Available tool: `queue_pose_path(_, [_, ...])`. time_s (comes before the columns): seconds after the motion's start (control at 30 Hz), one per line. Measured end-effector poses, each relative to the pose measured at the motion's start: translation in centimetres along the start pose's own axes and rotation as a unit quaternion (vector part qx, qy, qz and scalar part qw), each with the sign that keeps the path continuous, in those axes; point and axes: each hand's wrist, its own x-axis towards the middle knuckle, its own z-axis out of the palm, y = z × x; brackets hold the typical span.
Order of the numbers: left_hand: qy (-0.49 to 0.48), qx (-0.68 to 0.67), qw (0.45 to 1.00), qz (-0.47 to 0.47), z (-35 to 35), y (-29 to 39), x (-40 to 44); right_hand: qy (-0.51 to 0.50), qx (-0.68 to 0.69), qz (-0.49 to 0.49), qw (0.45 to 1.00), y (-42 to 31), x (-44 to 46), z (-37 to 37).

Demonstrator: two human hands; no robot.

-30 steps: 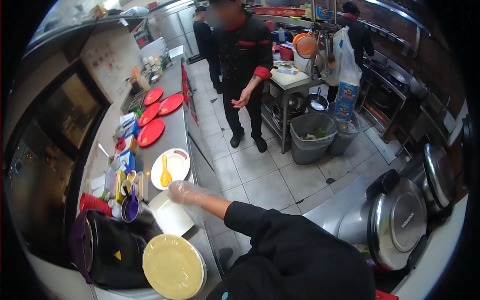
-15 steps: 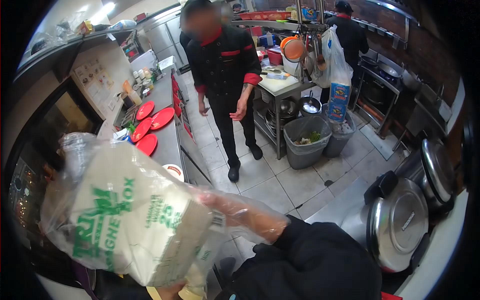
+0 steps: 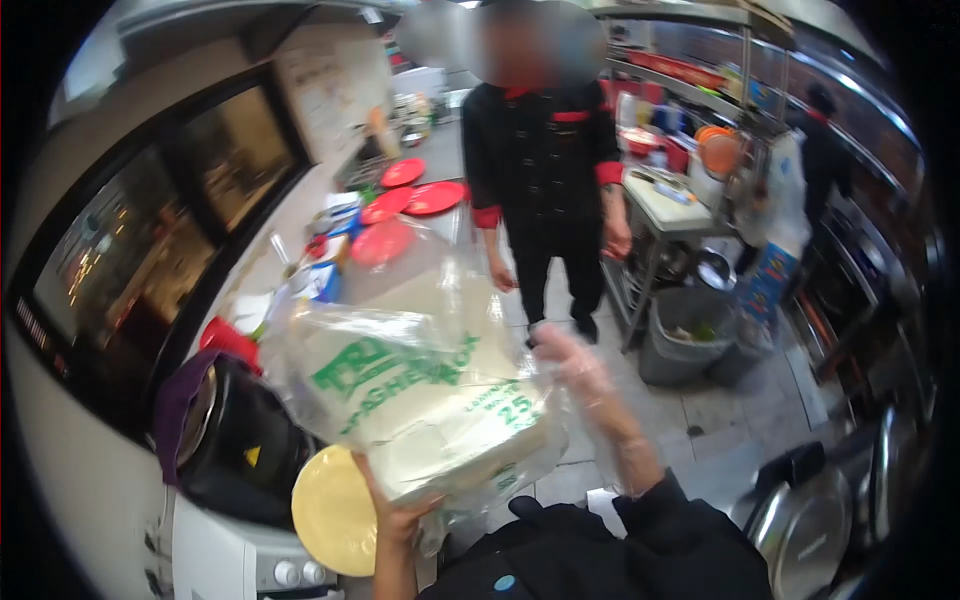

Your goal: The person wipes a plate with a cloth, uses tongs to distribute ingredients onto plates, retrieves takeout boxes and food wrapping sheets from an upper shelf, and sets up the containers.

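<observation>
A clear plastic pack of folded white cardboard boxes [image 3: 450, 440], printed in green with "25", is held tilted in front of me. My left hand [image 3: 400, 510] grips it from below at its lower corner, thumb up along the side. At the pack's right side is my right hand [image 3: 580, 370], with clear plastic over the hand and forearm; whether that is a glove or the bag is unclear. Its fingers are blurred beside the bag's edge. A round yellow plate [image 3: 337, 512] is just left of my left hand, lower down.
A person in a black jacket with red cuffs [image 3: 540, 170] stands facing me beyond the pack. Red plates [image 3: 435, 198] lie on the left counter. A black appliance [image 3: 235, 425] sits at lower left. A grey bin [image 3: 675, 345] and large steel pots [image 3: 805, 525] are right.
My view has swung left. The pack has moved toward the middle, and my right hand, earlier across its right end, is now by its upper right side. My left hand shows more.
</observation>
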Motion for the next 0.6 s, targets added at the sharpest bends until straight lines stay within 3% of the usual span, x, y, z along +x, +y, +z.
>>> queue_pose_path(0.07, [-0.010,0.082,0.993,0.081,0.8,1.3,0.4,0.149,0.046,-0.074,0.985,-4.2,1.8,-0.4])
queue_pose_path(0.1, [-0.029,0.147,0.978,0.142,1.4,2.0,0.5,0.158,0.070,-0.140,0.975,-7.1,2.2,-0.3])
queue_pose_path(0.13, [-0.013,0.148,0.978,0.145,2.0,2.5,0.3,0.176,0.029,-0.220,0.959,-10.1,2.1,0.7])
queue_pose_path(0.17, [-0.002,0.134,0.979,0.151,2.7,3.0,0.0,0.167,0.021,-0.278,0.946,-12.2,1.8,1.6])
queue_pose_path(0.2, [0.007,0.120,0.980,0.156,2.7,3.3,-0.3,0.159,0.027,-0.274,0.948,-13.3,1.7,1.9])
queue_pose_path(0.27, [0.013,0.161,0.969,0.185,1.6,2.6,-0.4,-0.045,-0.091,-0.426,0.899,-14.9,1.5,2.4])
queue_pose_path(0.33, [-0.005,0.253,0.940,0.231,1.1,2.9,-0.8,0.019,-0.112,-0.373,0.921,-16.0,1.6,5.1])
queue_pose_path(0.43, [0.007,0.259,0.938,0.230,0.5,2.6,-1.6,-0.054,-0.339,-0.352,0.871,-15.9,5.1,7.0])
queue_pose_path(0.53, [0.040,0.266,0.932,0.241,0.5,3.2,-2.1,-0.137,-0.304,-0.433,0.838,-12.1,6.8,9.1])
queue_pose_path(0.6, [0.075,0.282,0.922,0.254,0.0,3.5,-2.5,-0.129,-0.318,-0.440,0.830,-11.1,6.5,10.2])
